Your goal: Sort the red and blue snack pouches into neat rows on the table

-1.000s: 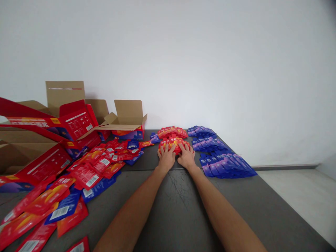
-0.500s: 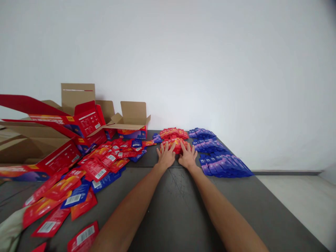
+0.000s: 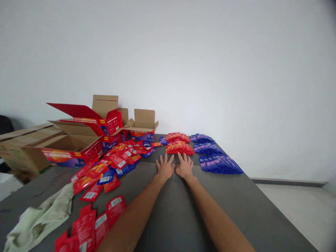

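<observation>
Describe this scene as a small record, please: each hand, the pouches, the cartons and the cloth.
left hand: open, fingers spread, holds nothing
right hand: open, fingers spread, close to the front red row; contact unclear
red pouch rows: two, one behind the other, beyond the hands
blue pouch rows: three, right of the red ones
loose pouches: red and blue mixed, left of the hands
printed cartons: open, at far left
cloth: pale, crumpled, at near left

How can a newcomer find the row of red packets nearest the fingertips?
On the dark table, look past the left hand and right hand toward the wall. Left of the blue rows, choose the nearer red row. Unlike the farther red row behind it, it lies just before the hands.
</observation>
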Demonstrator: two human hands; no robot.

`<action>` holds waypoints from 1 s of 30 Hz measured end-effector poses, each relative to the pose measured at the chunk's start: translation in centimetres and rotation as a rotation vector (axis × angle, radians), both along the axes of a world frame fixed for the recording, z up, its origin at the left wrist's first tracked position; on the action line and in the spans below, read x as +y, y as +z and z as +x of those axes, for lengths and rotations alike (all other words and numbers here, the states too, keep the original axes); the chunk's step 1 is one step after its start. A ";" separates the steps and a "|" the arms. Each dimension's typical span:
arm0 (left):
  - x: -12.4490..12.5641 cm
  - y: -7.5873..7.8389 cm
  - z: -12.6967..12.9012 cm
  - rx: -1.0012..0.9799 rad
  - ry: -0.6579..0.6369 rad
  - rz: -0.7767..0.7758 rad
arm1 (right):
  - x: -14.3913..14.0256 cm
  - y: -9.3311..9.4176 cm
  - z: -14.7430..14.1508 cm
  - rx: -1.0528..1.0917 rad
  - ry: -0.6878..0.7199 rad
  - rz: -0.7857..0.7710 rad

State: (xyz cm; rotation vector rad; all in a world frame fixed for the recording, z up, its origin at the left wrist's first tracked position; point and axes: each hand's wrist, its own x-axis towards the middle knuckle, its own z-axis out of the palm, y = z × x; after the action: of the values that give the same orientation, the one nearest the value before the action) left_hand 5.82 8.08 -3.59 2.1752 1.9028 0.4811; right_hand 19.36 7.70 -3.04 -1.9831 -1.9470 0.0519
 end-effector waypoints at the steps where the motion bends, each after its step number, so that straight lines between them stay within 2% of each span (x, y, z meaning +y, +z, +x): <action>1: -0.9 -0.1 -0.4 0.009 0.010 -0.008 | -0.7 -0.1 -0.4 0.004 0.001 -0.012; 10: -8.1 -0.7 -4.1 0.037 0.080 -0.016 | -6.8 -1.4 -3.8 0.065 0.043 -0.034; 19: -13.5 0.3 -8.2 0.068 0.114 0.009 | -12.5 -0.3 -8.3 0.061 0.154 -0.090; 24: -16.2 0.7 -11.4 0.125 0.163 0.055 | -15.0 0.3 -11.1 0.072 0.287 -0.067; 30: -19.7 1.1 -16.0 0.164 0.259 0.111 | -17.3 0.9 -15.6 0.073 0.522 -0.032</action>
State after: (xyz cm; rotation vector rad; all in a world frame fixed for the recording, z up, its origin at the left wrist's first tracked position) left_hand -10.23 -11.67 -2.54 2.1016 2.3148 0.4743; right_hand 3.72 -9.56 -2.12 -1.4168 -2.3680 0.2839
